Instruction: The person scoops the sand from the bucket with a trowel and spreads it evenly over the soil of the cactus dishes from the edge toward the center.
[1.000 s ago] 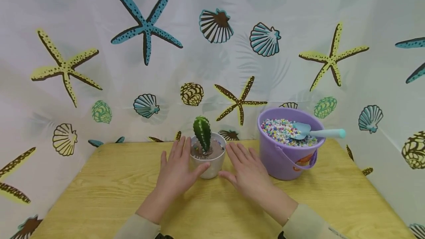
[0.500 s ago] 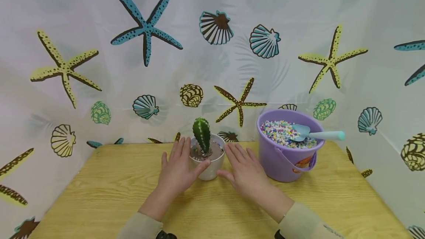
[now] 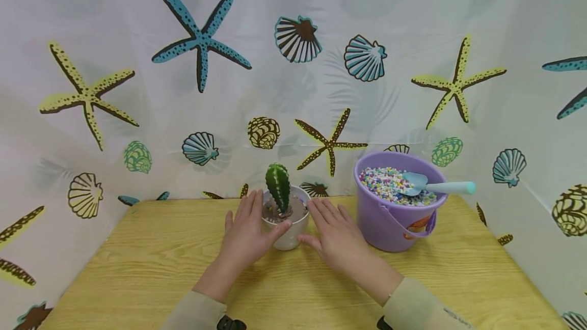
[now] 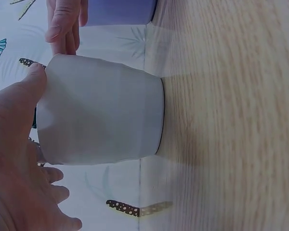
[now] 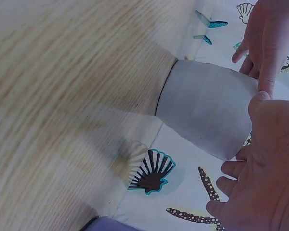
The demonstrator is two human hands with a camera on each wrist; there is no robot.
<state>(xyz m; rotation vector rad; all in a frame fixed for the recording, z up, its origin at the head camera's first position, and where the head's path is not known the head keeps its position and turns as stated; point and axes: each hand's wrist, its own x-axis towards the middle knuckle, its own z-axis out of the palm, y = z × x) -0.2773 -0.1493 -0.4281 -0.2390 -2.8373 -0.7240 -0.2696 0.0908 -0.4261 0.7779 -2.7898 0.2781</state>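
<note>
Cactus (image 3: 278,183) in pot (image 3: 291,236), bucket (image 3: 378,223) at right

And here's the lt. wood table (image 3: 151,269), grain running L to R: wht pot (image 3: 290,238) upright nr. the back edge, approx. mid; purple bucket (image 3: 390,225), upright too, stands nr. it, to the R, w/ a gap between.

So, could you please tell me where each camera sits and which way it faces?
Head: worn on the head, facing forward and down at the table, pot and bucket; left grip, right grip and sleeves show.
Left wrist: worn there, facing the pot's side; left grip near, right grip across the pot.
Right wrist: worn there, facing the pot's side; right grip near, left grip across.
Both wrist views share pot, table, grips and the bucket's edge.
</note>
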